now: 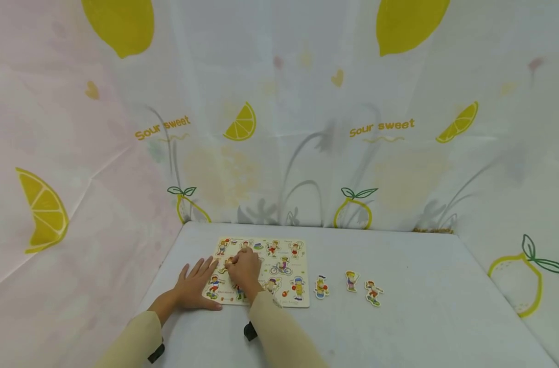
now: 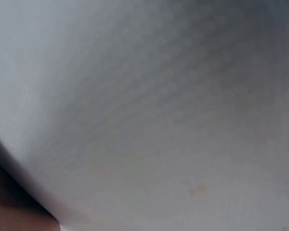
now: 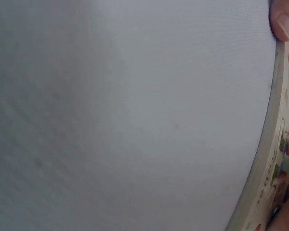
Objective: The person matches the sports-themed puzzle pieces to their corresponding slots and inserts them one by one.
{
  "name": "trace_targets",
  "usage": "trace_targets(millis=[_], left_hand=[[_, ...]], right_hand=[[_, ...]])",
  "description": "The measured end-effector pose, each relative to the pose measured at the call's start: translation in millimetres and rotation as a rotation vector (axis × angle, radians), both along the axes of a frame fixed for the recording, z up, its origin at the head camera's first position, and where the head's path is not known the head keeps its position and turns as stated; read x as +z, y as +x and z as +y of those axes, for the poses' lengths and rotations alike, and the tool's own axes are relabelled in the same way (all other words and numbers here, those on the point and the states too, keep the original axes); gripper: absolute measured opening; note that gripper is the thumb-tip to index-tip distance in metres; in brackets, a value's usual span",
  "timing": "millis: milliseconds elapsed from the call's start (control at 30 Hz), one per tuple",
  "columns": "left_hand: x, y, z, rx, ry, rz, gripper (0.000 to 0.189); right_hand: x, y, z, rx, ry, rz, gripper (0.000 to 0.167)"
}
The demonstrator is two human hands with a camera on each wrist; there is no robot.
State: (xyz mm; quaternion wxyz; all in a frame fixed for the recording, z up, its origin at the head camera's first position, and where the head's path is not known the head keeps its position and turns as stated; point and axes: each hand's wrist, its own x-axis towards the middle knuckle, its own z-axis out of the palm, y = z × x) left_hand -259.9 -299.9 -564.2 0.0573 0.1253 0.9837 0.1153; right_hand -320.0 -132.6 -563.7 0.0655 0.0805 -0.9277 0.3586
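Note:
A wooden peg puzzle board (image 1: 279, 302) with sports figures lies on the table's left part. My left hand (image 1: 194, 287) rests at its left edge with fingers spread, the thumb along the near left corner; the right wrist view shows that thumb (image 3: 282, 24) against the board's edge. Over the board's left half, my right hand (image 1: 246, 271) has its fingers curled and pinches a puzzle piece (image 1: 227, 262), partly hidden under the fingertips. A cyclist piece (image 1: 282, 267) and several other figures sit on the board around it.
Right of the board, three loose figure pieces lie on the white table (image 1: 399, 327): one with a red ball (image 1: 321, 287), one with a stick (image 1: 351, 281) and a skateboarder (image 1: 373, 293). A lemon-print cloth (image 1: 279, 168) hangs behind the table.

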Motion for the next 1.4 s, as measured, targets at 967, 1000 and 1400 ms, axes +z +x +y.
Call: trace_targets(millis=[967,1000,1400], left_hand=[[-11.3,-4.7,-9.5,-0.038,0.057,0.060,0.133],[-11.6,-4.7,-9.6,-0.036,0.054,0.062,0.134],[-23.2,-8.5,-11.2,-0.021,0.032,0.093,0.135]], right_hand=[[26.3,2.7,26,0.265,0.250,0.073,0.080],[28.2,1.8,31,0.288,0.282,0.108,0.083],[37.1,-21.5,107,0.318,0.482,0.212,0.092]])
